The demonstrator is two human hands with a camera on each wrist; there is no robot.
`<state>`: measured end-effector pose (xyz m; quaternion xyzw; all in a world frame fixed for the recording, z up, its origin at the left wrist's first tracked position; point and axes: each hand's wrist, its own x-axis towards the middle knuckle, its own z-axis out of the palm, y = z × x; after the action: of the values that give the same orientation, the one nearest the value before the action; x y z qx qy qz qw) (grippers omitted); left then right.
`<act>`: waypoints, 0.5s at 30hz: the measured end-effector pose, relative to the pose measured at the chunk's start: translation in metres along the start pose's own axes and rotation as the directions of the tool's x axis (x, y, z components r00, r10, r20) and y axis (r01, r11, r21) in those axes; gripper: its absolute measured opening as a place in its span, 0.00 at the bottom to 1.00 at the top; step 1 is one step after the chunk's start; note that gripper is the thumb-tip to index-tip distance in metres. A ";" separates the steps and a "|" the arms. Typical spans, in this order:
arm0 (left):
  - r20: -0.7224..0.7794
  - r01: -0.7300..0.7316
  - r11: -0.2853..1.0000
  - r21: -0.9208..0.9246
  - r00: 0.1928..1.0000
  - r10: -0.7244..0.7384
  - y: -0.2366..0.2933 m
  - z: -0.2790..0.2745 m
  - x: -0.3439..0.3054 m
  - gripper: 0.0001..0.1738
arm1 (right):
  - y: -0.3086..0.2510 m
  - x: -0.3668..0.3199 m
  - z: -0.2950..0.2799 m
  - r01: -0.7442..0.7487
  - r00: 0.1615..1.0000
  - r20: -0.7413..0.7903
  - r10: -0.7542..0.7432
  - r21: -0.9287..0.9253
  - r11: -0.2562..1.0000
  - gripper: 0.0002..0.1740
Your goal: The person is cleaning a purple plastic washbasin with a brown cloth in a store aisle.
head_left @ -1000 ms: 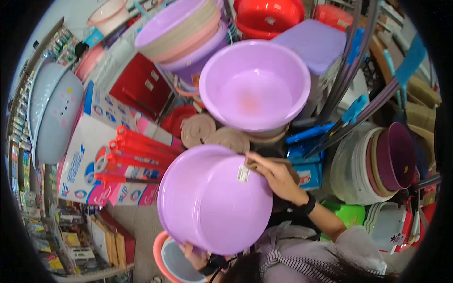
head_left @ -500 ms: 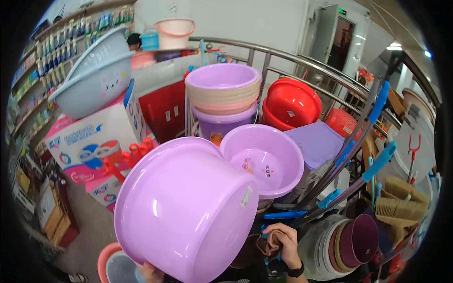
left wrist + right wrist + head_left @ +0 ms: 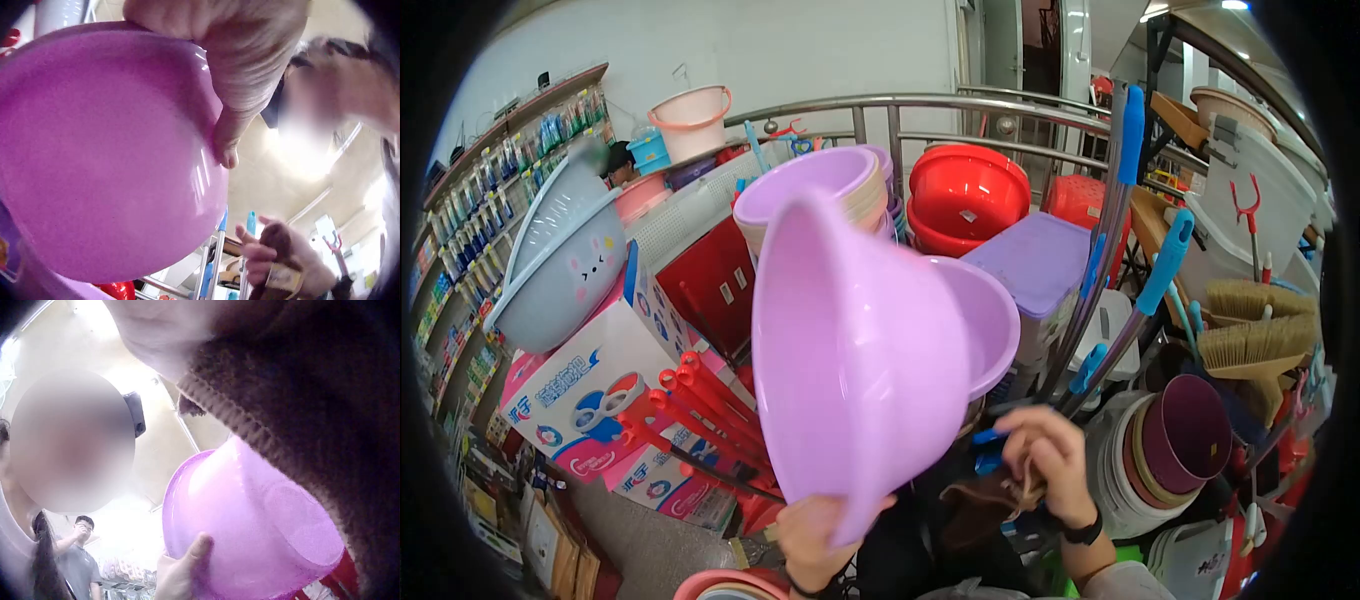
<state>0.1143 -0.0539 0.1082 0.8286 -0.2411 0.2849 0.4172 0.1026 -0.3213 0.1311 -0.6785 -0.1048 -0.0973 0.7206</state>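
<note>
In the head view my left hand (image 3: 815, 535) grips a large glossy purple basin (image 3: 870, 350) at the lower part of its rim. The basin is tipped up on edge in the air and slightly blurred. From the left wrist view, the thumb (image 3: 229, 147) lies against the basin's wall. My right hand (image 3: 1050, 465), off to the basin's right and apart from it, pinches a brown cloth (image 3: 980, 510) with bent fingers. That cloth, fuzzy with a stitched edge, fills much of the right wrist view (image 3: 300, 406). Behind the held basin stands another purple basin (image 3: 990, 325).
Stacked basins (image 3: 810, 190), red basins (image 3: 970, 200) and a purple-lidded box (image 3: 1035, 260) stand behind. Blue-handled poles (image 3: 1115, 180) and nested buckets (image 3: 1180, 440) are on the right. Red-handled tools (image 3: 710, 400) and printed cartons (image 3: 590, 390) lie left. Another person (image 3: 81, 562) stands in the background.
The right hand with the cloth has left the basin's base and moved away to the right. The left hand has turned the basin. The head view has lifted toward the railing and wall.
</note>
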 end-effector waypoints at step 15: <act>0.196 -0.618 0.670 0.411 0.778 0.597 -0.014 0.051 0.041 0.09 | 0.003 0.013 -0.015 0.097 0.934 -0.323 -0.154 -0.185 0.978 0.39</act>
<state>0.1665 -0.0954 0.1027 0.7804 -0.4388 0.4366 0.0879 0.1165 -0.3360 0.1313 -0.7014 -0.0152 -0.2656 0.6613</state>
